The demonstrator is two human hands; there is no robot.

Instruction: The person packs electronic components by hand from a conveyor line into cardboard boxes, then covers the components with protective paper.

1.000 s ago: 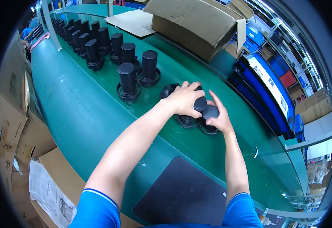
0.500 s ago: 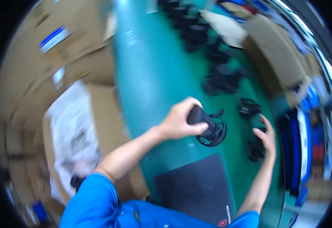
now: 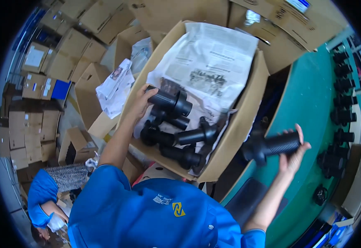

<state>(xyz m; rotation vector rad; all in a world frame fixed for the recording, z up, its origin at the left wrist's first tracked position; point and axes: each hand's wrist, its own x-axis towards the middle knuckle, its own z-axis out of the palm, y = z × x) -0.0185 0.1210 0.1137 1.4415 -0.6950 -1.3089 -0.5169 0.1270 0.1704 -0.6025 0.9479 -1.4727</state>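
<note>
My left hand [image 3: 141, 102] is closed around one end of a black plastic tube with a wide collar [image 3: 170, 103], held over a cardboard box [image 3: 241, 136]. Below it in the box lie several similar black tubes [image 3: 197, 135], some crossing each other, on printed newspaper [image 3: 226, 49] that lines the inside. To the right, above the green table edge, my right hand [image 3: 292, 159] grips a black ribbed tube [image 3: 282, 144] by its narrower end. That tube's collar points left, toward the box, and is slightly blurred.
Along the green table [image 3: 300, 103] stands a row of black parts [image 3: 344, 101]. A dark mat [image 3: 246, 198] lies near my body. Open cartons [image 3: 91, 89] and stacked boxes [image 3: 25, 132] fill the left. A co-worker's blue sleeve [image 3: 42, 192] shows at the lower left.
My view has swung left from the table to the box. My left hand has carried its black tube over the box. My right hand has lifted a tube off the table.
</note>
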